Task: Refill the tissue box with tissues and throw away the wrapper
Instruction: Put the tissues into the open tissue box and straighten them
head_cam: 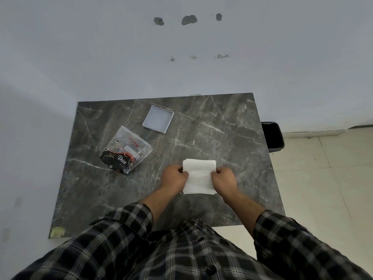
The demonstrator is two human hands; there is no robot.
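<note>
Both hands are gripping a white stack of tissues (198,175) at lower centre of the frame, over the dark marble-patterned desk (222,138).

1. The left hand (175,176) is closing on the left edge of the stack. Its fingers are curling tightly, with the thumb side pressing against the tissue edge.
2. The right hand (224,177) is closing on the right edge of the stack in the same manner, fingers folding narrowly around the tissue.
3. The stack is sitting between the two hands. Whether its underside is touching the desk cannot be told.

The wrapper (126,151), a clear plastic bag with a black and red printed section, is lying flat on the desk, left of centre, well apart from the hands. The tissue box (158,122), a pale grey square tray-like piece, is lying on the desk at upper centre, above and to the right of the wrapper; neither hand is touching it.

A black bin (272,137) is standing on the floor just beside the desk's right edge. Plaid sleeves (129,221) are covering both forearms in the lower part of the frame.
</note>
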